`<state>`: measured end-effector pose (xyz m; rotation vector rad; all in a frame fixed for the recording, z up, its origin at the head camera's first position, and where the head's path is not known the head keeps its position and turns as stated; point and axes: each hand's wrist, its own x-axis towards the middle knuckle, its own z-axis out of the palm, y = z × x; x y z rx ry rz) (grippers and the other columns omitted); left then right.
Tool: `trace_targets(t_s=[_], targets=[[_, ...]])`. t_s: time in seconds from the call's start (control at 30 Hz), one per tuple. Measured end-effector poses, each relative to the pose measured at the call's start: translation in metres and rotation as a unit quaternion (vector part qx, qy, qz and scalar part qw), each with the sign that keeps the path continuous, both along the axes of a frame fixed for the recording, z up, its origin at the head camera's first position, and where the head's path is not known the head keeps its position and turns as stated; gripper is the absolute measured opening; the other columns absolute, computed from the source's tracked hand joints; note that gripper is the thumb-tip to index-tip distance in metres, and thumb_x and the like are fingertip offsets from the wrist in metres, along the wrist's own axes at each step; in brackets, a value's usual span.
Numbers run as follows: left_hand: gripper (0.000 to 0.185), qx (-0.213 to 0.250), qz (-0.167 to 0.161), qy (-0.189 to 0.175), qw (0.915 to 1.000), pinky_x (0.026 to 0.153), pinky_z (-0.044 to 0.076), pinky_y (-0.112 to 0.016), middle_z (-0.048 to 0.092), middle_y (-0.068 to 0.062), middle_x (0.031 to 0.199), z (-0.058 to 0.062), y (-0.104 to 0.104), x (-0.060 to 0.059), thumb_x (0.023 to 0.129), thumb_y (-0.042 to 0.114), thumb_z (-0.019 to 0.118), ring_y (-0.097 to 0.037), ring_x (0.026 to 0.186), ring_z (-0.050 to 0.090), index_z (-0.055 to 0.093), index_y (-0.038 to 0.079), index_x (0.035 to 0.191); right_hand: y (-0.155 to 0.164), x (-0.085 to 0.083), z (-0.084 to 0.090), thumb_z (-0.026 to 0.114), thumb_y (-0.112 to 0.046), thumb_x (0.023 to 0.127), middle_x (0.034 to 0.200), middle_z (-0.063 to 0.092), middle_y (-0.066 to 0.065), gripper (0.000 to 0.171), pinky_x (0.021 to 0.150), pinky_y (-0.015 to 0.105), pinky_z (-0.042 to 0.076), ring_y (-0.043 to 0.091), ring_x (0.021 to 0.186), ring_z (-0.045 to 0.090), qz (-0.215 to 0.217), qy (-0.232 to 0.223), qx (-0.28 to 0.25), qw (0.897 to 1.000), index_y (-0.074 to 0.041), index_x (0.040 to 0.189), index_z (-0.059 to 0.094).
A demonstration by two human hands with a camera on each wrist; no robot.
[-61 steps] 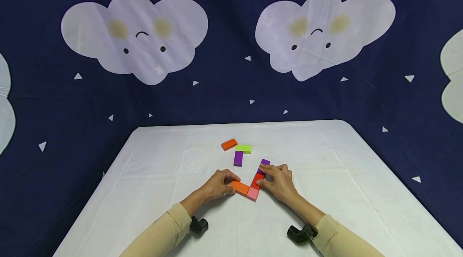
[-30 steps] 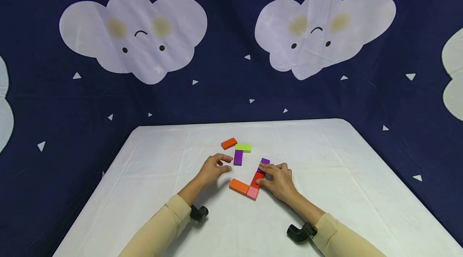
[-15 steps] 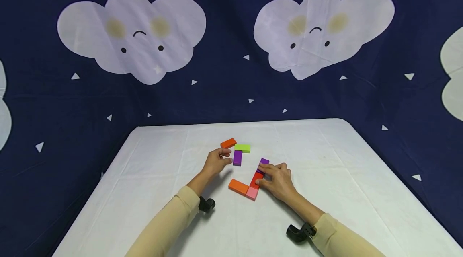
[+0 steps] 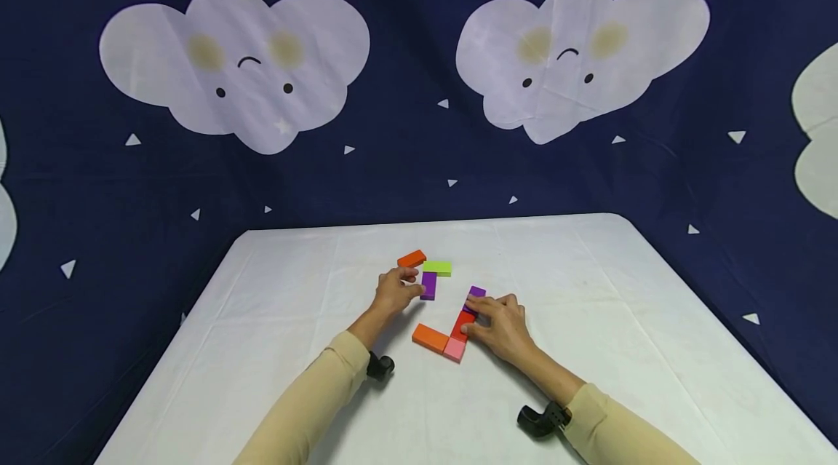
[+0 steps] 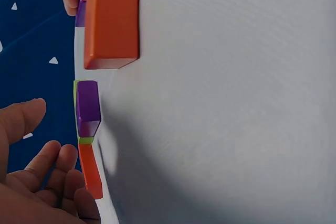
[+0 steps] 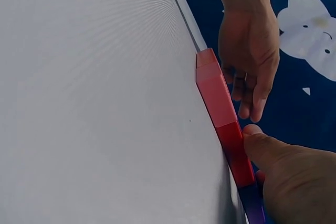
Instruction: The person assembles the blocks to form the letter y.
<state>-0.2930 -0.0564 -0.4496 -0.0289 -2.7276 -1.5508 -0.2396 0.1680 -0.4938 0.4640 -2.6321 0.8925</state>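
My left hand (image 4: pixel 394 292) reaches over the table beside a purple block (image 4: pixel 428 286), thumb tip right at its left edge. The left wrist view shows its thumb and fingers spread apart with nothing between them. A lime green block (image 4: pixel 437 268) lies against that purple one, and an orange-red block (image 4: pixel 412 258) is just beyond the left fingers. Nearer, an L of blocks joins an orange block (image 4: pixel 429 338), a pink block (image 4: pixel 455 349), a red block (image 4: pixel 461 327) and another purple block (image 4: pixel 477 292). My right hand (image 4: pixel 505 327) rests its thumb on the red block and fingertips on that purple one.
The blocks lie on a table (image 4: pixel 556 268) with a white cover. Behind it hangs a dark blue cloth (image 4: pixel 419 159) printed with clouds and small triangles. A black wrist camera (image 4: pixel 545 420) sits below the right hand.
My left hand has let go of the orange block in the L and moved away from me to the farther purple block. The right hand stays on the red and purple blocks.
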Motion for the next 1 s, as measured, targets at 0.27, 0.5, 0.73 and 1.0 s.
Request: trace_targets(t_s=[0.27, 0.5, 0.73, 1.0], targets=[[0.042, -0.067, 0.015, -0.011, 0.9976, 0.088, 0.037, -0.039, 0.066, -0.01, 0.108, -0.004, 0.008, -0.006, 0.079, 0.021, 0.075, -0.026, 0.105, 0.047, 0.064, 0.007, 0.117, 0.0, 0.001, 0.0, 0.08, -0.036, 0.069, 0.121, 0.067, -0.003, 0.05, 0.073, 0.031, 0.024, 0.015, 0.086, 0.041, 0.004, 0.001, 0.0, 1.0, -0.016, 0.114, 0.07], [0.047, -0.106, 0.014, -0.02, 0.9941, 0.087, 0.037, -0.038, 0.062, -0.009, 0.106, -0.006, 0.012, -0.008, 0.078, 0.026, 0.075, -0.025, 0.101, 0.044, 0.062, 0.006, 0.119, 0.0, 0.0, 0.002, 0.081, -0.036, 0.069, 0.121, 0.067, -0.003, 0.051, 0.073, 0.032, 0.025, 0.016, 0.085, 0.04, 0.005, 0.002, 0.007, 1.0, -0.016, 0.114, 0.07], [0.052, -0.125, 0.01, -0.006, 0.9921, 0.084, 0.037, -0.038, 0.062, -0.01, 0.105, -0.009, 0.017, -0.008, 0.076, 0.028, 0.077, -0.026, 0.1, 0.045, 0.061, 0.003, 0.119, 0.0, -0.001, 0.003, 0.081, -0.036, 0.068, 0.12, 0.067, -0.003, 0.051, 0.072, 0.031, 0.025, 0.015, 0.085, 0.041, 0.006, 0.006, 0.009, 1.0, -0.016, 0.113, 0.07], [0.053, -0.159, 0.015, 0.006, 0.9871, 0.085, 0.039, -0.04, 0.06, -0.012, 0.105, -0.009, 0.023, -0.006, 0.073, 0.03, 0.079, -0.028, 0.101, 0.046, 0.061, 0.001, 0.114, 0.0, 0.0, 0.002, 0.081, -0.037, 0.068, 0.119, 0.067, -0.004, 0.051, 0.073, 0.032, 0.025, 0.014, 0.084, 0.04, 0.004, -0.002, 0.002, 1.0, -0.016, 0.113, 0.07]])
